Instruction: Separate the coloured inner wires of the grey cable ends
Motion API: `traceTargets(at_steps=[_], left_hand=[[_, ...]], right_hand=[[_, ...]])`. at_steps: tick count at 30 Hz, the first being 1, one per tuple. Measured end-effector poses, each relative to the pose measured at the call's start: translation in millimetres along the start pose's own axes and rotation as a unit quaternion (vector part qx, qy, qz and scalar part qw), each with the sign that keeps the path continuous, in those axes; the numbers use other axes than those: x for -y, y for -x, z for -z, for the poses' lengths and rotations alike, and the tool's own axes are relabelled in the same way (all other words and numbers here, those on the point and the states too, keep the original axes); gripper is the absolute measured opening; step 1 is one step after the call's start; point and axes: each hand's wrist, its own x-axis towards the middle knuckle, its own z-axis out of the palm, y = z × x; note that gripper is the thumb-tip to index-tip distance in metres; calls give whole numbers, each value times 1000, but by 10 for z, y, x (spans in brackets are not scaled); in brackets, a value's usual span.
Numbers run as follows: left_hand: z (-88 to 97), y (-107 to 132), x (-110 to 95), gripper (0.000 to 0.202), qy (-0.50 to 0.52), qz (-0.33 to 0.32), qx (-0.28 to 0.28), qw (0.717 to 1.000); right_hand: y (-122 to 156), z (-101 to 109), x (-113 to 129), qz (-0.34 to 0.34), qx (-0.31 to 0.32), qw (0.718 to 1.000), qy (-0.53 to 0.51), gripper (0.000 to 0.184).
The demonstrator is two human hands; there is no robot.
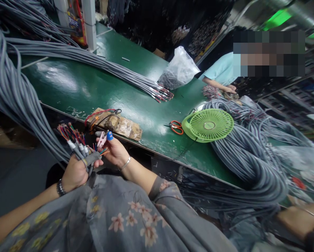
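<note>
My left hand (75, 171) is closed round a bunch of grey cables (79, 150) whose stripped ends fan out into red, green and white wires. My right hand (114, 150) pinches a small pinkish clip-like tool (102, 139) at those wire ends; a blue cap covers one fingertip. Both hands work just in front of the near edge of the green table (135, 98). The grey cables run up and away to my left in a thick bundle (12, 87).
A brown taped block with red and black leads (114, 123) lies on the table edge. Orange-handled scissors (176, 126), a green fan (208, 125), a clear bag (180, 69), a long cable bundle (101, 64) and a big cable coil (251, 154) lie around. Another person (221, 75) works at the far side.
</note>
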Motion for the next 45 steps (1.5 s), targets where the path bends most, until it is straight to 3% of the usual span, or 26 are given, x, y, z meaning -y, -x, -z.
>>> traceTargets(at_steps=[6,11,15,22,27,35,40,45], left_hand=[[5,13,-11,33,14,24,-15,999],[116,58,57,31,-4,30,-2,1000],[211,63,152,27,-56,14,7,998],[240,24,80,24,-186,20,102,977],[227,14,63,27,-210,48,133,967],[184,16,92,29,-42,55,13,998],[185,-12,121,32,-63,28,54,996],[291,-22,90,33,-146,3,95,985]], right_hand=[[3,8,-27,-6,8,1000,6,50],[101,125,72,-89,73,990,78,59],[184,214,132,-105,107,976,157,46],[257,158,90,-81,152,960,221,41],[252,202,94,-45,146,957,245,47],[372,353,3,-4,62,980,189,55],[400,209,-150,22,56,983,175,57],[320,82,-114,-8,86,977,193,59]])
